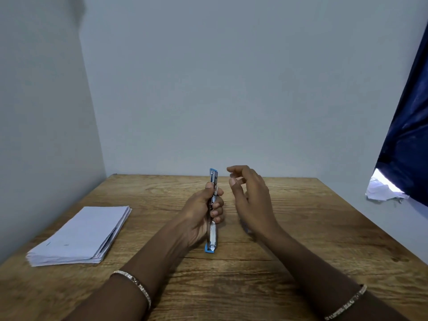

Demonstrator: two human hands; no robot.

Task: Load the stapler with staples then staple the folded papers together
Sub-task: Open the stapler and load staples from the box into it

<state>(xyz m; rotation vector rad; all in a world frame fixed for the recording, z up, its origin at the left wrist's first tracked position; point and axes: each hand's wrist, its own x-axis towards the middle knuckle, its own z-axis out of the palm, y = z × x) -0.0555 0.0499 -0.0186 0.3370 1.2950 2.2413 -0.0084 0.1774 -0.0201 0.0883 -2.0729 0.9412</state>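
A blue and silver stapler (212,237) is swung fully open into one long strip, held upright above the middle of the wooden table (301,228). My left hand (203,214) is wrapped around its middle. My right hand (250,198) hovers just to the right of the stapler's upper end, fingers loosely curled and apart; I cannot tell whether it pinches any staples. A stack of folded white papers (81,237) lies flat on the table at the left.
Grey walls close in the table at the back and on the left. A dark blue curtain (410,135) hangs at the right, with crumpled white paper (382,191) below it beside the table's right edge.
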